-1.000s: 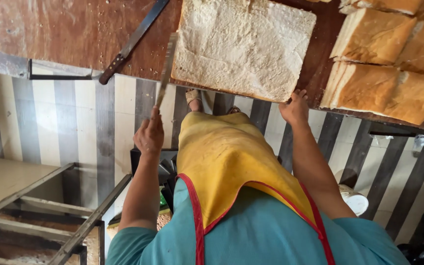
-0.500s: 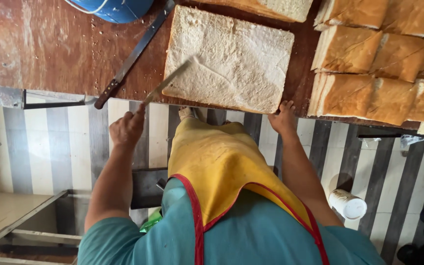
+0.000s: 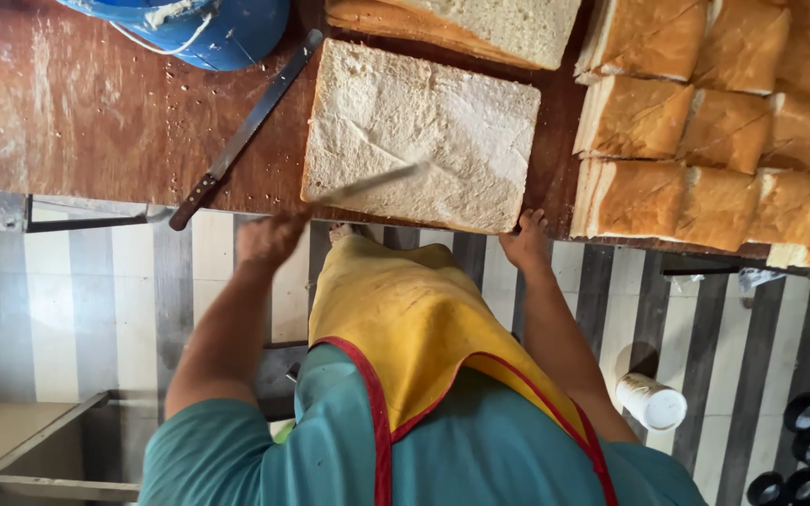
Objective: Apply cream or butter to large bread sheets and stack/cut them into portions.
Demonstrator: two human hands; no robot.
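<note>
Brown wooden surface [image 3: 96, 122] above striped tile floor [image 3: 77, 300]. Bread slab [image 3: 424, 131] lies flat at near edge, centre. Left hand [image 3: 269, 239], motion-blurred, closed around knife [image 3: 372, 180] whose blade crosses slab's near part. Right hand [image 3: 527, 242] rests on surface edge just below slab's right corner; grip width unclear. Spare knife [image 3: 246, 126] lies left of slab, blue bucket [image 3: 208, 28] far left, crusted loaves [image 3: 705, 141] right. Open board at left.

A dark reddish-brown wooden table [image 3: 77, 122], its surface scuffed and dusted with crumbs, spans the top of the view. Below it lies a floor [image 3: 96, 300] of grey and white striped tiles, evenly lit. A pale wooden bench [image 3: 11, 445] occupies the lower left corner.
</note>
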